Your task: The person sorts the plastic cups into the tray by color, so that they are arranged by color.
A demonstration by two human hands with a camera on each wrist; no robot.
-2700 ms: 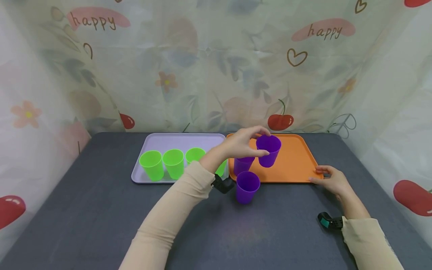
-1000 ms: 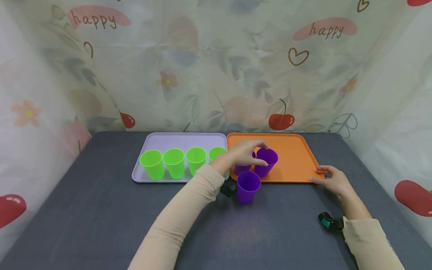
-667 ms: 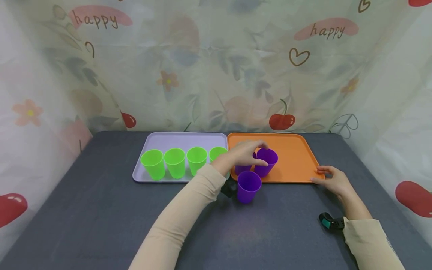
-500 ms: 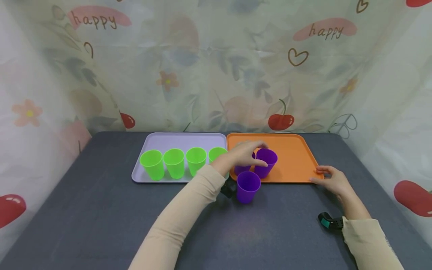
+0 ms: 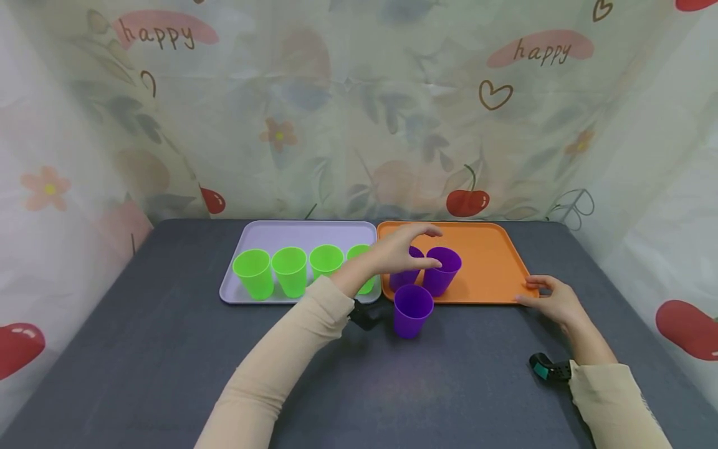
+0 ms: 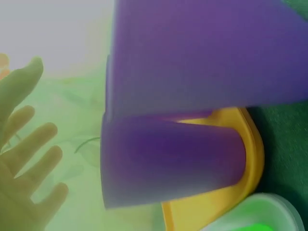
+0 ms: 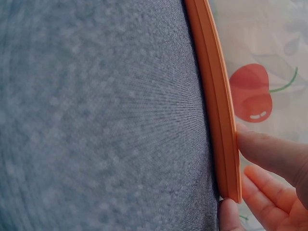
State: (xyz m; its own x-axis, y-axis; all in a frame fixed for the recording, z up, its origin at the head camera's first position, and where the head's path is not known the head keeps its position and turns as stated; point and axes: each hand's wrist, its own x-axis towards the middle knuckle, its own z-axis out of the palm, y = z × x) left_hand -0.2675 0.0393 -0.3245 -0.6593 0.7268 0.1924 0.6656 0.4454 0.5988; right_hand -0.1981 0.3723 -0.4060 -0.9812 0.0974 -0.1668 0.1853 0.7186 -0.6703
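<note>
My left hand (image 5: 395, 249) hovers over the left part of the orange tray (image 5: 488, 262), fingers spread and holding nothing. Just beyond its thumb stands an upright purple cup (image 5: 444, 280) on the tray. A second purple cup (image 5: 404, 280) is beside that one, partly hidden by the hand. The third purple cup (image 5: 412, 315) stands on the table in front of the tray. In the left wrist view, fingers (image 6: 41, 139) are apart from the nearby purple cups. My right hand (image 5: 555, 302) grips the tray's front right corner, as the tray rim (image 7: 219, 106) shows in the right wrist view.
To the left, a lavender tray (image 5: 308, 232) adjoins the orange one and bears a row of several green cups (image 5: 255, 275). The dark grey table (image 5: 359, 386) extends toward me. A patterned cloth (image 5: 348, 143) hangs behind it.
My left hand lowered a purple cup onto the orange tray beside another, then let go and drew back up and left. The right hand stayed at the tray corner.
</note>
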